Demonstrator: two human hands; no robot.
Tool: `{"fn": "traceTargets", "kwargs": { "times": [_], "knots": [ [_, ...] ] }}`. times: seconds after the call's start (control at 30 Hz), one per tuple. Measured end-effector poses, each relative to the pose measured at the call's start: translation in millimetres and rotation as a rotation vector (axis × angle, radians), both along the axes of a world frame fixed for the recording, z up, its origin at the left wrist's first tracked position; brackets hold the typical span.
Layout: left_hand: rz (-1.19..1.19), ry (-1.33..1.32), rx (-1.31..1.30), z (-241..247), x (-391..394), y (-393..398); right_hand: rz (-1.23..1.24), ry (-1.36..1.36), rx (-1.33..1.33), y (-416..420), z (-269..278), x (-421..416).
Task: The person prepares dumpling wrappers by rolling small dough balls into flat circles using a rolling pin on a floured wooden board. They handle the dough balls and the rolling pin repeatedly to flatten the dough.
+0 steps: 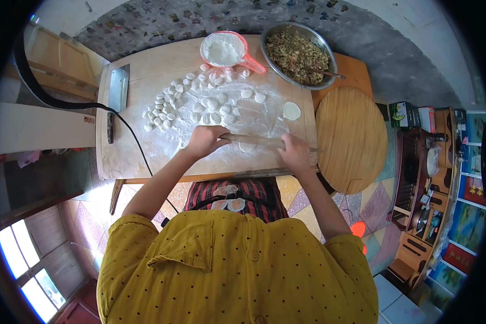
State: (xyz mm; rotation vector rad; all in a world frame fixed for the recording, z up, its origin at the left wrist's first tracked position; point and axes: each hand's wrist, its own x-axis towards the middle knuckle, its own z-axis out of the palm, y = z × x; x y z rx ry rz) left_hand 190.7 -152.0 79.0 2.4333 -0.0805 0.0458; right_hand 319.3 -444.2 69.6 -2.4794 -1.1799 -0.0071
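My left hand [205, 141] and my right hand [295, 154] grip a wooden rolling pin [255, 140] near its two ends. Under the pin lies a dough disc [247, 147], partly covered by it. A thin round dough wrapper [292, 111] rests on the floured board near its right side. Beyond the pin, several flattened dough pieces [213, 104] sit on the flour. Small dough lumps [162, 109] spread in a curved band to the left and back of the wooden board [129, 162].
A red plastic scoop of flour [222, 49] and a metal bowl of chopped filling [297, 56] stand at the back. A cleaver [119, 87] lies at the left. At the right is a round slatted tray [351, 139]. A black cable [134, 135] crosses the board's left part.
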Motion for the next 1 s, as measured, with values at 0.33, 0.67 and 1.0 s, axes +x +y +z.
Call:
{"fn": "traceTargets", "kwargs": {
  "times": [0.33,0.67,1.0],
  "knots": [
    [0.412,-0.052,0.176,-64,-37,-34,-0.054,0.000,0.096,21,-36,-33],
    [0.207,0.221,0.526,-61,-40,-58,-0.125,0.028,-0.047,13,-34,-20],
    [0.136,0.121,0.538,-55,-8,-41,-0.120,-0.020,-0.028,13,-28,-24]
  ]
}}
